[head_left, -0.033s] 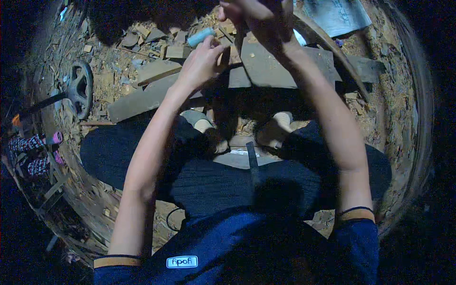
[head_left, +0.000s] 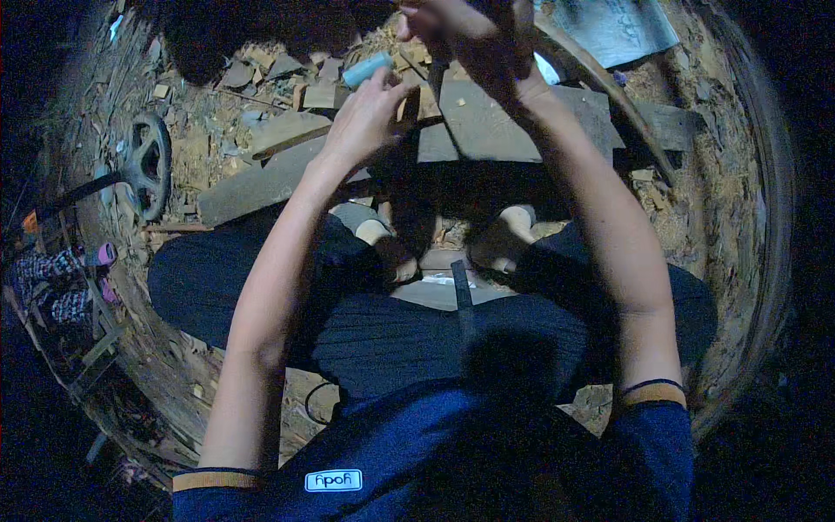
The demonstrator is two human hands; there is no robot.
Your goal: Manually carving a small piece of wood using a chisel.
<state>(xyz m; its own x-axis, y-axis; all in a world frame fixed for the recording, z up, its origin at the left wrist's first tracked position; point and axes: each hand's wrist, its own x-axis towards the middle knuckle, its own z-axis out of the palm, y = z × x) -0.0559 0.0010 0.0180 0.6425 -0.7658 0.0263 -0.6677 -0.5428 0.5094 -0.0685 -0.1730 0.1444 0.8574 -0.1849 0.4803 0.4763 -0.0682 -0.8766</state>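
My left hand (head_left: 364, 115) is over the low wooden block in front of me, its fingers bent and the thumb side toward the middle. What lies under its fingers is hidden. Close to its fingertips lies a pale blue cylinder (head_left: 367, 68). My right hand (head_left: 474, 35) is higher up at the top edge, in shadow, with bent fingers pointing left; whatever it grips does not show clearly. Below it, a thin dark strip (head_left: 446, 113) slants down across the broad wooden block (head_left: 496, 126). Both forearms reach up from the lower edge.
Wood chips and offcuts (head_left: 261, 65) litter the ground. Two planks (head_left: 252, 187) lie at left, and a curved wooden strip (head_left: 631, 109) at right. A spoked wheel (head_left: 150, 165) stands far left, near another person's legs (head_left: 65, 283). A pale sheet (head_left: 617, 30) lies top right.
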